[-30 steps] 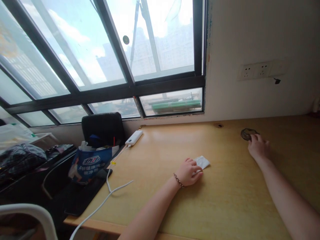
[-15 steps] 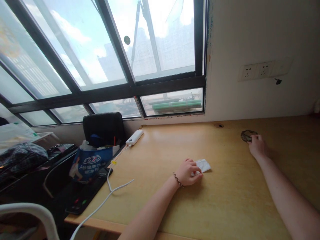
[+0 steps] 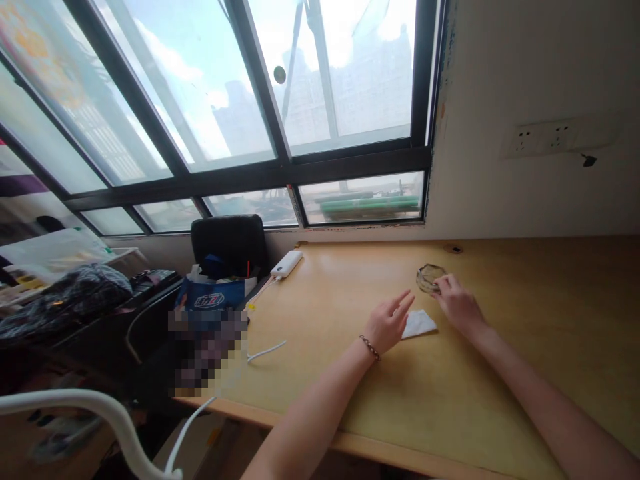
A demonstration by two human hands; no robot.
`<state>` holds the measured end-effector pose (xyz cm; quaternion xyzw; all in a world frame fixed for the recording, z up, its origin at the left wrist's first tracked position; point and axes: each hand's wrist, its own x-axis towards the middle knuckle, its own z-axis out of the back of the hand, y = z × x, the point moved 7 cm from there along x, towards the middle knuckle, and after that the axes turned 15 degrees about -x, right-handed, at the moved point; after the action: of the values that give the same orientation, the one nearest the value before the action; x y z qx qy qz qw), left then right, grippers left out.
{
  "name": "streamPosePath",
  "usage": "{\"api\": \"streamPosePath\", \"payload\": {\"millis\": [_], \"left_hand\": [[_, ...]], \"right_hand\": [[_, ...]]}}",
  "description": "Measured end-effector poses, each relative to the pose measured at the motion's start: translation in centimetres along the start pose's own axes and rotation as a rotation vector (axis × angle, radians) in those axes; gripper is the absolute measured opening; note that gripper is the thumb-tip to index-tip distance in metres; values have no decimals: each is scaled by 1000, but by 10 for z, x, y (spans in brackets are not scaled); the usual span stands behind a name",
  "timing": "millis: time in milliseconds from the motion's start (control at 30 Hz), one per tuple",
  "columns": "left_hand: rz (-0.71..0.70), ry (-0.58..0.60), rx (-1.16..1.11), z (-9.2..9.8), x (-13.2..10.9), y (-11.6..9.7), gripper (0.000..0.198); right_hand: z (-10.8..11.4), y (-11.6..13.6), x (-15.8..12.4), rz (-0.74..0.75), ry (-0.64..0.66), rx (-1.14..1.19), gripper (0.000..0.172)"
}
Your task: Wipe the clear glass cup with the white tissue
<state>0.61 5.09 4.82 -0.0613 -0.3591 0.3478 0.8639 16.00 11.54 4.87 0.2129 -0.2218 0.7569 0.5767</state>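
A small round dish of dark see-through glass, which looks like an ashtray, is tilted in my right hand. My thumb and fingers pinch its right edge. My left hand, with a beaded bracelet at the wrist, reaches toward the dish with fingers stretched out and nothing in them. Just right of that hand a folded white tissue lies on the wooden table; its left end is hidden behind the hand.
A white power bank with a white cable lies along the table's left edge. Left of the table are a black chair, a blue bag and a white curved tube. Windows and a wall stand behind.
My right hand has brought the glass ashtray leftward from the far right, tilting it up. My left hand has come off the tissue and its fingers have straightened. The view has shifted slightly.
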Motion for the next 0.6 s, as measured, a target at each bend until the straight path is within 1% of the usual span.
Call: {"api": "streamPosePath", "payload": {"millis": [33,100,167,200,300,400,500,600], "left_hand": [[-23,15,14,-1,0,-4,44],[-38,30,38,-3,-1,-8,48],[-8,0,53,-3,-2,-6,49],[9,-21,57,-2,-3,-4,49],[39,-58,69,0,-4,0,46],[66,-53,75,1,-4,2,40],[98,-20,83,1,-3,6,32],[138,13,120,5,-2,13,24]], "right_hand": [[8,25,-4,47,8,40,17],[18,63,-12,82,39,116,17],[26,85,-19,51,56,155,18],[29,91,-21,38,62,151,20],[39,98,-28,-7,47,102,22],[45,96,-31,-20,2,82,21],[43,98,-32,7,-12,132,20],[38,105,-32,50,-4,261,24]]}}
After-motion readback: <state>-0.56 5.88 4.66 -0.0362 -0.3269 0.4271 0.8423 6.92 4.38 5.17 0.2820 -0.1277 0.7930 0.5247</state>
